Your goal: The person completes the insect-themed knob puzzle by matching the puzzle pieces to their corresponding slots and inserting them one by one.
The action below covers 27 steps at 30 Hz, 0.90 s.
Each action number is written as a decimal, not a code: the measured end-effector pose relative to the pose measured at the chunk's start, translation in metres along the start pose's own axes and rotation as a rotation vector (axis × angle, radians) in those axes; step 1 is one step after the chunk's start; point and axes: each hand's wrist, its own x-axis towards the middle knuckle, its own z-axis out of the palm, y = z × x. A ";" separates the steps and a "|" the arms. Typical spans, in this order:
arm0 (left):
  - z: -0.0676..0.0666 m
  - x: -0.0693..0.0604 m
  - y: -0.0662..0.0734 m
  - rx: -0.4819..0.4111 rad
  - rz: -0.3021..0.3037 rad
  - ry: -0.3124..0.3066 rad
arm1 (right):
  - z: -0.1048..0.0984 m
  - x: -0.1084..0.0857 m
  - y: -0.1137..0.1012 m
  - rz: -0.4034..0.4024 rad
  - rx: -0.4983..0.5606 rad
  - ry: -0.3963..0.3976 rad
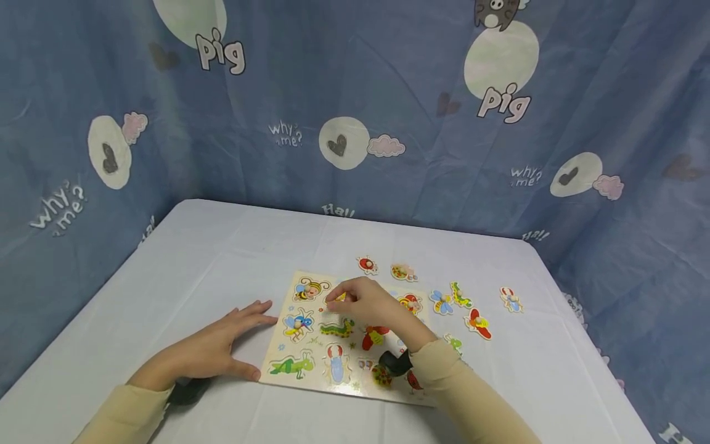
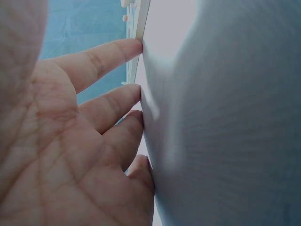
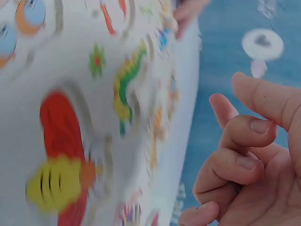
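Note:
A wooden insect puzzle board (image 1: 357, 348) lies on the table between the hands. My left hand (image 1: 222, 345) rests with spread fingers at its left edge; fingertips touch that edge in the left wrist view. My right hand (image 1: 363, 302) hovers over the upper middle of the board, partly hiding a yellow picture (image 1: 341, 297). Nothing shows between its loosely bent fingers (image 3: 261, 127) in the right wrist view. A bee piece (image 1: 307, 288) and a mosquito piece (image 1: 298, 325) sit at the board's left. Caterpillar (image 1: 337, 328), grasshopper (image 1: 291, 365) and beetle (image 1: 336, 364) pictures show on it too.
Several loose knobbed pieces lie right of and behind the board, among them a ladybug (image 1: 367, 265), a caterpillar (image 1: 460, 296), a red-winged insect (image 1: 478, 324) and a beetle (image 1: 511, 300). A blue printed curtain (image 1: 277, 166) hangs around the white table (image 1: 222, 259).

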 end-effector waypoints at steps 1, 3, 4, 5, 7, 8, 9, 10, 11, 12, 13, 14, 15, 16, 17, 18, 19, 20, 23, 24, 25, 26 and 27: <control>0.000 0.000 0.000 0.000 -0.005 0.000 | -0.005 -0.003 0.002 0.005 0.016 0.012; 0.001 0.001 0.000 -0.003 -0.008 -0.001 | -0.015 -0.008 0.007 0.012 0.046 0.039; 0.001 0.001 0.000 -0.003 -0.008 -0.002 | -0.019 -0.011 0.010 0.014 0.060 0.054; 0.001 0.001 0.000 -0.002 -0.008 -0.002 | -0.024 -0.014 0.013 0.014 0.072 0.062; 0.001 0.001 -0.001 -0.002 -0.010 -0.002 | -0.033 -0.020 0.020 0.011 0.088 0.082; 0.000 0.001 -0.001 -0.004 -0.010 -0.002 | -0.037 -0.023 0.023 0.009 0.092 0.092; 0.000 0.000 -0.001 -0.006 -0.010 -0.002 | -0.041 -0.026 0.027 0.009 0.095 0.104; 0.000 0.000 -0.001 -0.007 -0.010 -0.001 | -0.044 -0.028 0.030 0.009 0.100 0.115; 0.000 0.000 -0.001 -0.010 -0.009 -0.002 | -0.048 -0.031 0.034 0.012 0.102 0.126; 0.000 0.000 -0.001 -0.013 -0.008 -0.001 | -0.051 -0.034 0.037 0.017 0.103 0.141; 0.000 0.000 -0.001 -0.015 -0.007 -0.001 | -0.054 -0.036 0.041 0.029 0.105 0.155; 0.000 0.000 -0.001 -0.018 -0.009 -0.003 | -0.057 -0.039 0.044 0.039 0.109 0.169; 0.000 0.000 -0.002 -0.018 -0.009 -0.003 | -0.060 -0.042 0.047 0.053 0.108 0.184; 0.001 0.000 -0.002 -0.019 -0.010 -0.004 | -0.062 -0.045 0.050 0.063 0.112 0.197; 0.001 0.000 -0.002 -0.018 -0.011 -0.005 | -0.065 -0.048 0.053 0.070 0.116 0.212; 0.001 0.000 -0.003 -0.018 -0.013 -0.006 | -0.068 -0.050 0.056 0.070 0.120 0.226; 0.001 0.001 -0.003 -0.017 -0.015 -0.007 | -0.070 -0.053 0.059 0.075 0.129 0.237; 0.001 0.001 -0.003 -0.017 -0.016 -0.007 | -0.073 -0.056 0.062 0.075 0.138 0.246; 0.001 0.001 -0.003 -0.010 -0.018 0.000 | -0.080 -0.062 0.071 0.093 0.155 0.273; 0.000 0.001 -0.002 -0.010 -0.017 0.003 | -0.083 -0.064 0.073 0.102 0.156 0.279; 0.000 0.001 -0.002 -0.008 -0.018 0.005 | -0.086 -0.066 0.075 0.117 0.163 0.287; -0.001 0.002 -0.001 -0.007 -0.017 0.008 | -0.088 -0.067 0.078 0.128 0.164 0.299; -0.001 0.002 -0.001 -0.005 -0.017 0.010 | -0.092 -0.069 0.080 0.141 0.166 0.310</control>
